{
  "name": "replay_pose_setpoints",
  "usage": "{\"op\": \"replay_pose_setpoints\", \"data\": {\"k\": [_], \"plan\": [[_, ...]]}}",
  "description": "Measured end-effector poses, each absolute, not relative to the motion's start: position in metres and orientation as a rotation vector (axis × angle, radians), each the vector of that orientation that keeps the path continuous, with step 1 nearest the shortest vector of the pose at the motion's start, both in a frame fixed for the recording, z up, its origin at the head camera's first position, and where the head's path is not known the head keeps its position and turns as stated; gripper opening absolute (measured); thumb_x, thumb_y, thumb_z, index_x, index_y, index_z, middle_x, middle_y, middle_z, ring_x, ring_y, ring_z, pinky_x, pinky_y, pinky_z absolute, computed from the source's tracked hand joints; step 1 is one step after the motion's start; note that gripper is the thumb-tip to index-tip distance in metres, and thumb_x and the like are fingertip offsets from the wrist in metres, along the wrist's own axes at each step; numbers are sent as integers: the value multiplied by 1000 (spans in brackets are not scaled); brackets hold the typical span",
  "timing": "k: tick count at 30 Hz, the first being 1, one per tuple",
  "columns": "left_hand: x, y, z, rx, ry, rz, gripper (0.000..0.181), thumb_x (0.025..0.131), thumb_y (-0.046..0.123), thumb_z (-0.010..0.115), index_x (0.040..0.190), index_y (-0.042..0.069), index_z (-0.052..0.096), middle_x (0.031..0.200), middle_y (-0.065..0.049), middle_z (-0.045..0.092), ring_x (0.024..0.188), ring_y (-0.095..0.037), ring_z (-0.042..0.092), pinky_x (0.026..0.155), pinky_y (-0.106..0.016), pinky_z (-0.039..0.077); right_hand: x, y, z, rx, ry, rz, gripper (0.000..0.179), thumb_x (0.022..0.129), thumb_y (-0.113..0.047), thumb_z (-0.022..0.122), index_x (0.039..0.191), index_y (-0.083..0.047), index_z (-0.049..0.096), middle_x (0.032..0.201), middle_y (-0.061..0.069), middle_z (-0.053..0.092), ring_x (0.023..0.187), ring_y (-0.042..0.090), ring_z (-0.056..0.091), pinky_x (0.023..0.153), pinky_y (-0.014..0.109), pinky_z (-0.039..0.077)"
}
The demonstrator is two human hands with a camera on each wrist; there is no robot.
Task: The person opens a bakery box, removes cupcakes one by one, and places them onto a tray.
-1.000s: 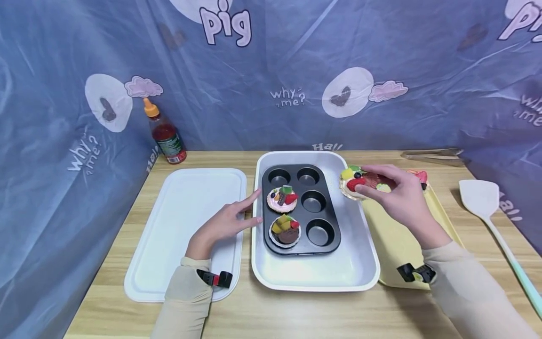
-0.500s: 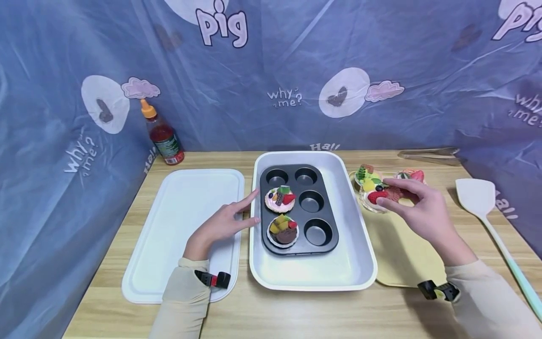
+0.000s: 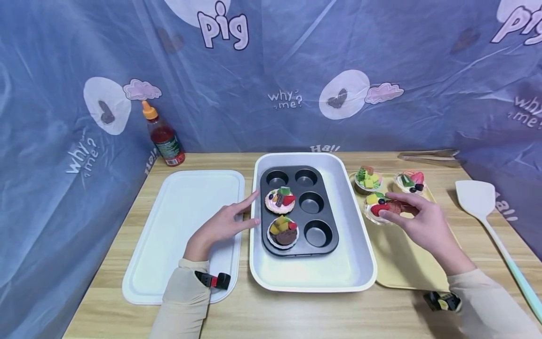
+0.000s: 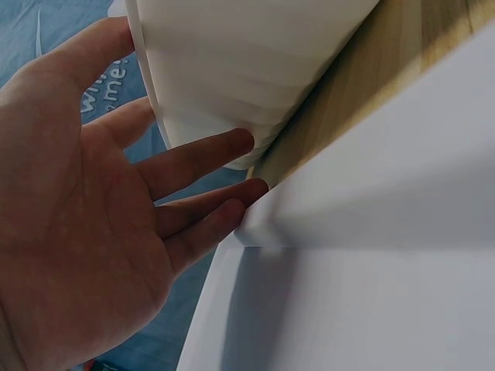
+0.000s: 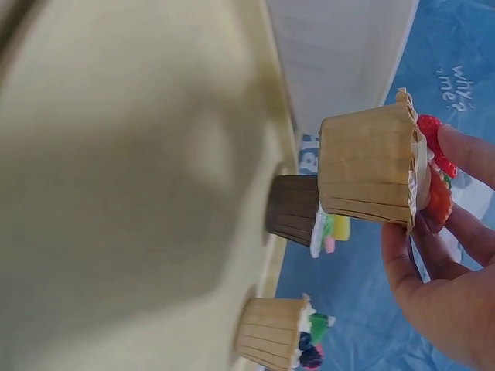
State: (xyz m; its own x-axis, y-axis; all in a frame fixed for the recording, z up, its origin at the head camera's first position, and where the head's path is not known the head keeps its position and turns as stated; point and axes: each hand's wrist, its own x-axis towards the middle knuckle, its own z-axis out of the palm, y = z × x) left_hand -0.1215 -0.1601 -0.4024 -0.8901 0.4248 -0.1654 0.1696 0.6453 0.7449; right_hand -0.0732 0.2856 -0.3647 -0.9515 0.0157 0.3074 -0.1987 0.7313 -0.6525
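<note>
My right hand [image 3: 419, 223] pinches a cupcake [image 3: 373, 213] by its strawberry-and-fruit topping, over the back part of the yellow tray [image 3: 408, 266]. In the right wrist view its tan pleated cup [image 5: 367, 166] hangs upright, with a gap to the tray. My left hand [image 3: 220, 223] has its fingers spread, fingertips at the left rim of the white basin [image 3: 313, 288]. Inside the basin lies a dark muffin pan [image 3: 330, 209]. A pink-cream cupcake [image 3: 277, 202] and a chocolate cupcake [image 3: 283, 235] sit in its left column; the other cups hold nothing.
Two more fruit-topped cupcakes, one in a brown cup [image 3: 367, 181] and one with strawberry [image 3: 410, 182], stand at the yellow tray's back. A white tray [image 3: 182, 212] lies left. Around the edges are a sauce bottle [image 3: 166, 141], tongs [image 3: 429, 154] and a spatula [image 3: 478, 195].
My right hand has carried the cupcake rightward from the basin's right rim to over the yellow tray, then slightly toward me, uncovering the two cupcakes behind. My left hand has stayed put.
</note>
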Motion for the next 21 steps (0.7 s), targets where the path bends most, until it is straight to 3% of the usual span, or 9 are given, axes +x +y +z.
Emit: {"op": "replay_pose_setpoints", "data": {"k": [7,21], "plan": [[-121,-161,-402,463,2538,1104,78,93,53,67,158,45,24,155,-8,48,151,-30,33,122,-58,24,-75,285,-379,164,-2651,1032,43,77,-7,87,117,1,73,109,22,70,81,-21,53,67,4,46],[-121,-160,-402,457,2530,1112,78,93,53,67,158,45,25,156,-6,46,152,-32,31,122,-60,23,-79,293,-392,110,-2689,1039,43,80,-11,86,118,2,72,110,29,71,80,-23,52,65,4,46]]}}
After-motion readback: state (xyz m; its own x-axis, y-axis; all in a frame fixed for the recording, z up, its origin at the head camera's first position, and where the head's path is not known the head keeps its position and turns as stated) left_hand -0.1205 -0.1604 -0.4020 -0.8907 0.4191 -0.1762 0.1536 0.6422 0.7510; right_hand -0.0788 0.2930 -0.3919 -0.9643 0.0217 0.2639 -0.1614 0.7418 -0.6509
